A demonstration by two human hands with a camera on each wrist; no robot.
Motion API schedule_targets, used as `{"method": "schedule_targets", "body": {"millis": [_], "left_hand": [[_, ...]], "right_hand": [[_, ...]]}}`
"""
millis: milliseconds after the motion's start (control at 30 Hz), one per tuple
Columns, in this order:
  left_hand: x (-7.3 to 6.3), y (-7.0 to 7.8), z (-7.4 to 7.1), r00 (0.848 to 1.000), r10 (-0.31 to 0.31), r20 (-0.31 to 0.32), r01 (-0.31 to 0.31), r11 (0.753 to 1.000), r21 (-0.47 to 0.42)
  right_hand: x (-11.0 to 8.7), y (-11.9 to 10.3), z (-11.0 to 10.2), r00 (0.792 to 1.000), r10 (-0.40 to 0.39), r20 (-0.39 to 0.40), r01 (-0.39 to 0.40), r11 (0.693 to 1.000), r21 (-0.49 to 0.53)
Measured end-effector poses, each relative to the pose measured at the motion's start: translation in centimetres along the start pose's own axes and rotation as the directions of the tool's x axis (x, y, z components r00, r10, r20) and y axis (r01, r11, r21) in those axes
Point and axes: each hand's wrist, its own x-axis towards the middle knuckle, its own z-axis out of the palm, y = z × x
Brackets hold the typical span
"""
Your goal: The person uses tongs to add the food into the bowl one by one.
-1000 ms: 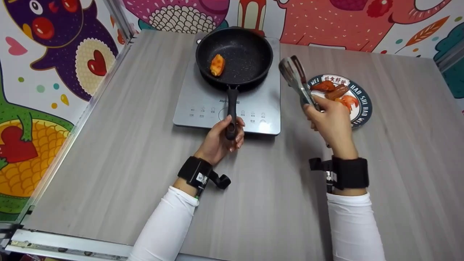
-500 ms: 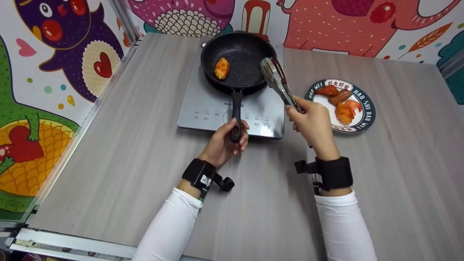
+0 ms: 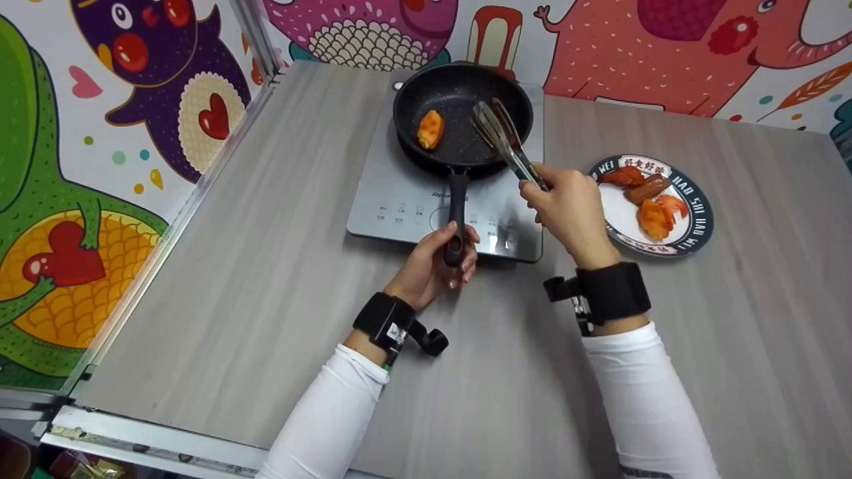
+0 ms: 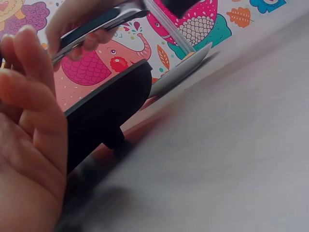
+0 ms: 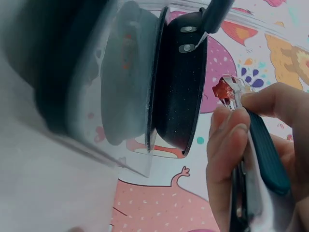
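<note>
My left hand holds the black handle of a frying pan, thumb along one side and fingers beneath. An orange-yellow food piece lies left of centre in the pan. My right hand grips metal food tongs, whose tips hang over the pan's right part, slightly apart. The right wrist view shows the tongs with a teal grip strip and something reddish at their tips; I cannot tell whether it is a piece or a reflection.
The pan stands on a silver induction cooker. To the right sits a round plate with a dark rim, bearing several red, brown and orange food pieces. Cartoon-printed walls bound the wooden table at back and left.
My right hand has moved the tongs left, from beside the plate to over the pan. The left hand keeps holding the handle. The head view has shifted slightly.
</note>
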Motion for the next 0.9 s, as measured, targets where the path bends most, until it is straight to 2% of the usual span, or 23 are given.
{"method": "schedule_targets", "body": {"millis": [233, 367, 567, 733, 900], "left_hand": [[0.0, 0.1, 0.2, 1.0, 0.004, 0.017, -0.004, 1.0, -0.004], [0.0, 0.0, 0.2, 1.0, 0.006, 0.01, -0.006, 1.0, -0.001], [0.1, 0.0, 0.2, 1.0, 0.0, 0.009, 0.0, 1.0, 0.009], [0.1, 0.0, 0.1, 1.0, -0.007, -0.011, 0.007, 1.0, 0.016], [0.0, 0.1, 0.3, 1.0, 0.0, 0.002, 0.0, 1.0, 0.004]], "right_hand": [[1.4, -1.1, 0.0, 0.997, -0.05, 0.055, 0.057, 0.988, -0.141], [1.8, -1.6, 0.3, 0.995, -0.075, 0.071, 0.086, 0.981, -0.176], [2.1, -2.0, 0.8, 0.993, -0.105, 0.057, 0.115, 0.968, -0.224], [2.4, -2.3, 1.0, 0.992, -0.1, 0.07, 0.114, 0.965, -0.238], [3.3, -2.8, 0.7, 0.99, -0.11, 0.092, 0.131, 0.952, -0.277]]}}
